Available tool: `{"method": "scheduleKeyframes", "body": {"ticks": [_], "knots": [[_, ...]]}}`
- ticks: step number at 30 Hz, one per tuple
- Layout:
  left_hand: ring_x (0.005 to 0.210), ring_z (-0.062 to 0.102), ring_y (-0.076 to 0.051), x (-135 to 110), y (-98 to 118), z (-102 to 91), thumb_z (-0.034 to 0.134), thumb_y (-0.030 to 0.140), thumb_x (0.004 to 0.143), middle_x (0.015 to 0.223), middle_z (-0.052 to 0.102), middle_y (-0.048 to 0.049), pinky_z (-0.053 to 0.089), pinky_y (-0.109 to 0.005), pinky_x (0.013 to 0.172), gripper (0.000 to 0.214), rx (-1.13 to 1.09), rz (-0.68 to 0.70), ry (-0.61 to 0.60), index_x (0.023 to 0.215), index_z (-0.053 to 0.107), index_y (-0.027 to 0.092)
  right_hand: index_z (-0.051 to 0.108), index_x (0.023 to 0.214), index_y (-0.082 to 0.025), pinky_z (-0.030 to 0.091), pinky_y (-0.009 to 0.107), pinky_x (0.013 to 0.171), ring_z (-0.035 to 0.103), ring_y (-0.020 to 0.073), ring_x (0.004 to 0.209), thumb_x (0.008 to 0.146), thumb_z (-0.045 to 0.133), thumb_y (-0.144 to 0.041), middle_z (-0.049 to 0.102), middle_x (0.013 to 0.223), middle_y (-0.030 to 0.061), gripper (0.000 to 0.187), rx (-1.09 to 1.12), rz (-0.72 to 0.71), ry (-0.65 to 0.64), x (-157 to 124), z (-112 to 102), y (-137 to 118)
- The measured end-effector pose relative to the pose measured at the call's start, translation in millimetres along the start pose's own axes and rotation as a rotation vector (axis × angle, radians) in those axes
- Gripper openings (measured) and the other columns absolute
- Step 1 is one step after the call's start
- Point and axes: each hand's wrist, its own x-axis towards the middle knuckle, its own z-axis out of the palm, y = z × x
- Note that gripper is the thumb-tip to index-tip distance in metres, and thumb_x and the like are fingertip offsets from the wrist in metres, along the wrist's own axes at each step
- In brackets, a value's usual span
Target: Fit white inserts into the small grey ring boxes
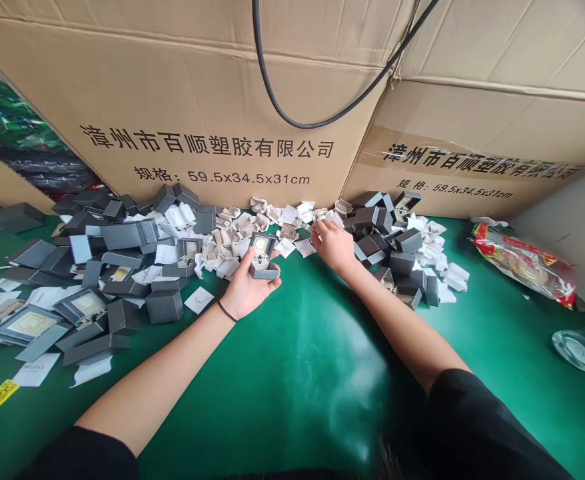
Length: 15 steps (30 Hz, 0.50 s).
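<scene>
Hands above the green desk (297, 373). We see the left hand (246, 288), grip wrapped around an open grey box (264, 257), near the desk's middle; the right hand (333, 245) rests on the white inserts (292, 217), and we cannot tell whether its grip pinches one.

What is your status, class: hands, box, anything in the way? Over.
Left hand holds open box. Right hand among white inserts, grip unclear. Grey boxes heaped both sides.

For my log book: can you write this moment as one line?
left hand: holds open grey box | right hand: reaching among white pieces | surface: green table
</scene>
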Motion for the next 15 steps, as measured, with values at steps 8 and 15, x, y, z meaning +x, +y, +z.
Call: {"method": "scheduleKeyframes", "body": {"ticks": [8,15], "knots": [[0.122,0.048,-0.025,2,1,-1.0,0.040,0.057,0.086,0.120,0.059,-0.0124,0.045,-0.041,0.094,0.048,-0.066,-0.014,-0.052,0.094,0.064,0.015,0.061,0.105,-0.016,0.046,0.029,0.066,0.057,0.0160,0.068,0.089,0.040,-0.030,0.064,0.086,0.0073,0.030,0.719,0.053,-0.039,-7,-1,-30],[0.128,0.041,-0.025,3,0,-4.4,0.040,0.060,0.084,0.118,0.061,-0.0084,0.039,-0.043,0.102,0.051,-0.089,-0.016,-0.038,0.104,0.064,0.019,0.055,0.110,-0.017,0.049,0.026,0.058,0.052,0.0103,0.054,0.085,0.046,-0.044,0.053,0.058,-0.0046,0.037,1.368,0.244,-0.280,-19,16,-47]]}}
